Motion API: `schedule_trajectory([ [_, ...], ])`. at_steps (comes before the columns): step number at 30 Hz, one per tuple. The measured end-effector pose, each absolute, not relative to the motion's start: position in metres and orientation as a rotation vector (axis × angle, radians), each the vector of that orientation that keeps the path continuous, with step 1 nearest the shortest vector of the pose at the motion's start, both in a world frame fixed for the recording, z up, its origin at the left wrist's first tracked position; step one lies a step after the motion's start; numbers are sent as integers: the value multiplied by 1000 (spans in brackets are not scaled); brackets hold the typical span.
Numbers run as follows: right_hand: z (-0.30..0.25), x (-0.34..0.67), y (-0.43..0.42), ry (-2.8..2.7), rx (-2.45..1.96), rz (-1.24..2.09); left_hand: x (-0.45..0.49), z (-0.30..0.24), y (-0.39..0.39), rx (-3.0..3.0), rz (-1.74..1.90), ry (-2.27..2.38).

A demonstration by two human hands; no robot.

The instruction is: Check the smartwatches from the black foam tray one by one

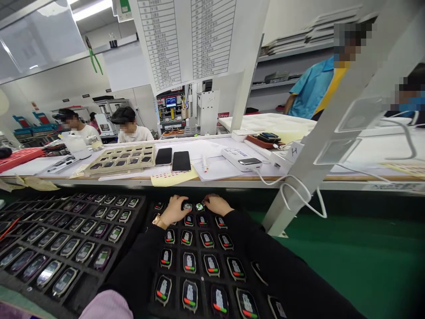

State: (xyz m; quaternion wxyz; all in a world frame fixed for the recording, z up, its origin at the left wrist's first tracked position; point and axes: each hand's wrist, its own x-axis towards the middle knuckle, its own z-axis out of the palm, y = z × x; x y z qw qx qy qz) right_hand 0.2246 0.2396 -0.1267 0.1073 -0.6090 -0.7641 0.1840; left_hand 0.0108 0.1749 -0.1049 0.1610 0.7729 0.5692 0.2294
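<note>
Rows of square-faced smartwatches without straps sit in a black foam tray (175,248) before me, most with lit screens showing white text and a red and green bar. At its far end, my left hand (175,210) curls thumb and fingers around a smartwatch (187,206) in the back row. Beside it, my right hand (219,205) has its fingertips on the right side of another smartwatch (199,206), which is slightly turned and shows a bright white and green screen. Some fingertips are hidden. My left wrist wears a gold-coloured band (158,221).
A second foam tray (86,283) of smartwatches lies left. Above the trays runs a shelf (142,182) with phones (181,161), a beige parts tray (124,155) and a white power bank (241,159) with a cable. A slanted white post (299,177) rises right. Several people are beyond.
</note>
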Motion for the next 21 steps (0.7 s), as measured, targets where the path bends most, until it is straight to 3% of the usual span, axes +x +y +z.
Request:
schedule_trajectory([
  [8, -127, 206, 251, -2097, -1906, 824, 29, -76, 102, 2170, 807, 1313],
  [14, -134, 207, 245, -1973, -1918, 1034, 24, -66, 37, 2051, 882, 1258],
  [21, -124, 211, 224, -1848, -1734, 1107, 12, -69, 13, 1932, 1011, 1383],
])
